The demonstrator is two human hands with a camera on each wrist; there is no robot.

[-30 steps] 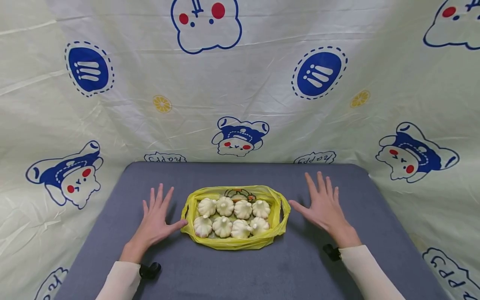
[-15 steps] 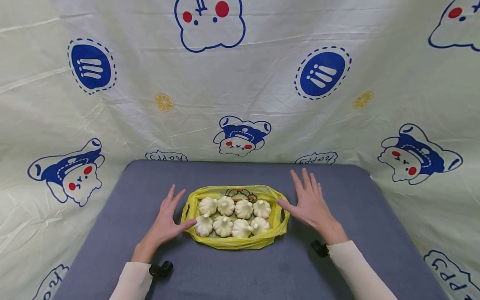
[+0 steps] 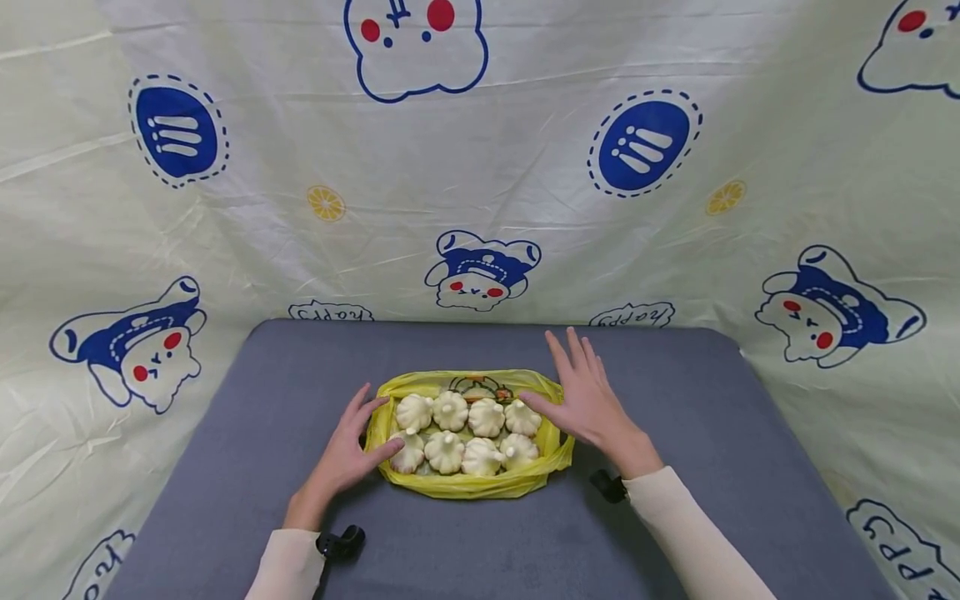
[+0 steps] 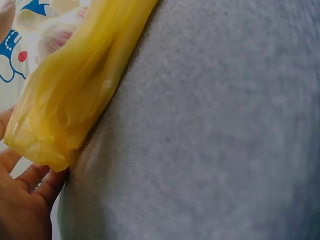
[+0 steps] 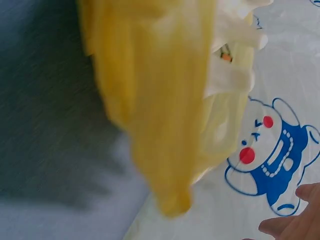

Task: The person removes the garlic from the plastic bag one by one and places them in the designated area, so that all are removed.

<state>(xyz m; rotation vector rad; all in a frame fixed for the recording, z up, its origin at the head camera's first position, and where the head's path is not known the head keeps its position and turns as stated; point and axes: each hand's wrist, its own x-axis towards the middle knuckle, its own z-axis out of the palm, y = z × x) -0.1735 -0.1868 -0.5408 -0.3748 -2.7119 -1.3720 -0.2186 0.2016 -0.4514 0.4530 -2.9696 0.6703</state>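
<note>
A yellow plastic bag [image 3: 471,483] lies rolled open near the middle of the grey table [image 3: 675,533], and eight white garlic bulbs [image 3: 446,452] are seen in it in two rows of four. The bag is judged thin, soft and limp: its rolled rim would crumple under a pinch and give no support, so the load would best be taken from both short ends at once, or from beneath. The bulbs are judged light, firm and dry, with papery skins that could flake; a single bulb could be taken between fingers and thumb round its body, below the short stalk. The left hand [image 3: 341,460] is placed at the left end of the bag, fingers straight and spread, the thumb lying against the nearest bulb or the rim there; nothing is gripped. The right hand [image 3: 588,404] is held open at the right end, its thumb reaching over the rim toward the far-right bulb; whether it touches cannot be told. A printed patch at the far inner wall of the bag is partly covered by bulbs and cannot be read. The wrist views are blurred and show mostly yellow film [image 4: 75,95] against the table. A cartoon-printed sheet [image 3: 480,167] is hung behind and around the table.
</note>
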